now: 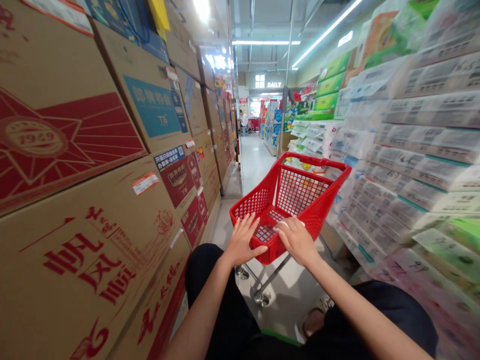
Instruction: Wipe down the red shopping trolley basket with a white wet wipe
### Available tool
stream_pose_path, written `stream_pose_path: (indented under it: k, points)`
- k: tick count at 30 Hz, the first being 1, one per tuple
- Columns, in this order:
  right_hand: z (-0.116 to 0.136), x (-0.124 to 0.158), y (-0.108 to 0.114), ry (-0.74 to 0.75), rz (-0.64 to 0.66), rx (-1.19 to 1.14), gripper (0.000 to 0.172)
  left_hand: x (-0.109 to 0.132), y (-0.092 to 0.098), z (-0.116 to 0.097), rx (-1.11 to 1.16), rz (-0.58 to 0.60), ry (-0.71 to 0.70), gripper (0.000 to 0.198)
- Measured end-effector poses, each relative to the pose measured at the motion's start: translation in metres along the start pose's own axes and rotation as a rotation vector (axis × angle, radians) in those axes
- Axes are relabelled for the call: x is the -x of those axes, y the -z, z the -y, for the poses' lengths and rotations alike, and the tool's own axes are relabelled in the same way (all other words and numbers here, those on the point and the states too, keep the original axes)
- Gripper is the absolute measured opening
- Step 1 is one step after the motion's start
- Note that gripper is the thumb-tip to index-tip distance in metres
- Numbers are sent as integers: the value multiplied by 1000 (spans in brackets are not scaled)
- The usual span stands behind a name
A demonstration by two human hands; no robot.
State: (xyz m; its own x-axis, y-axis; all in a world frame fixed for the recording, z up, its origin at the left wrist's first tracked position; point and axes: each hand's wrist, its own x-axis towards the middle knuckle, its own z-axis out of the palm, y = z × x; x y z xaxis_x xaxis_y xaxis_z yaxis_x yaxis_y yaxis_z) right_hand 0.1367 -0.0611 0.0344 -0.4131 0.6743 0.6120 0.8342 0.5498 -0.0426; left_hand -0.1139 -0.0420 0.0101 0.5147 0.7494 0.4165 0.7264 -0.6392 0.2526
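A red plastic shopping cart stands right in front of my knees, its low end toward me and its raised handle end farther off. My left hand is spread open at the left of the cart's near rim, fingers over the basket and thumb pointing right. At the right of that rim is my right hand, its fingers bent round a small white piece that looks like tissue. Whether either palm touches the rim cannot be made out. Metal legs and casters show under the basket.
Stacked cardboard cartons form a wall close on my left. Packs of paper goods are piled high on my right, with price figures on them. A glossy pale floor runs ahead between them toward more shelves.
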Motion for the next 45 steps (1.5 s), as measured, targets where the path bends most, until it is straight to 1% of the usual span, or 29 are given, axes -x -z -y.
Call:
stream_pose_path:
  k: [2,3,5,7,9,11,12,15,17,18,20,24,26,27,29,32,34,35,37,39,41,43,45]
  points:
    - [17,2,-5,35,1,-19,38,-3,-3,-1,-30,-13,37,112]
    - [26,3,-8,57,6,-28,44,-5,-6,-4,-40,-26,53,117]
    - [42,5,-13,96,21,-51,57,-10,-14,-11,-38,-53,63,115]
    - [51,5,-15,129,45,-67,65,-14,-21,-20,-12,-95,63,109]
    - [46,5,-12,162,78,-50,67,-17,-24,-26,23,-143,74,110]
    - [28,3,-8,189,108,-3,65,-18,-22,-28,52,-162,83,115]
    - [16,1,-7,176,108,26,63,-19,-20,-28,62,-155,83,118]
    - [-23,-2,-6,18,39,112,57,-23,-15,-25,79,-121,97,123]
    - [-36,-3,-10,-84,-13,146,55,-26,-15,-24,86,-114,102,124]
    - [-35,-3,-13,-108,-29,150,56,-28,-16,-23,89,-113,97,124]
    - [-22,-2,-19,-99,-30,135,59,-30,-20,-22,97,-118,73,124]
    - [23,-1,-26,24,31,63,63,-29,-26,-20,100,-148,44,114]
    - [30,-1,-24,76,59,50,62,-28,-25,-19,101,-151,41,113]
    - [27,-1,-23,91,72,56,61,-27,-24,-18,103,-144,35,114]
    - [10,-2,-19,79,77,86,59,-27,-21,-17,108,-118,21,118]
    - [-22,-2,-15,-30,12,144,57,-29,-18,-17,111,-87,18,121]
    - [-33,-1,-16,-92,-38,158,57,-30,-18,-18,108,-85,25,121]
    - [-32,-1,-17,-101,-50,150,59,-30,-19,-19,103,-86,27,121]
    - [-21,0,-20,-74,-47,108,64,-30,-21,-20,93,-90,22,121]
    - [-5,0,-23,-7,-16,54,69,-29,-23,-20,82,-96,11,118]
    - [6,-1,-23,58,19,12,68,-28,-24,-20,76,-97,1,115]
    - [4,-3,-21,96,49,-10,64,-28,-23,-20,75,-88,1,115]
    - [-10,-4,-18,95,65,-13,59,-28,-21,-21,80,-70,5,118]
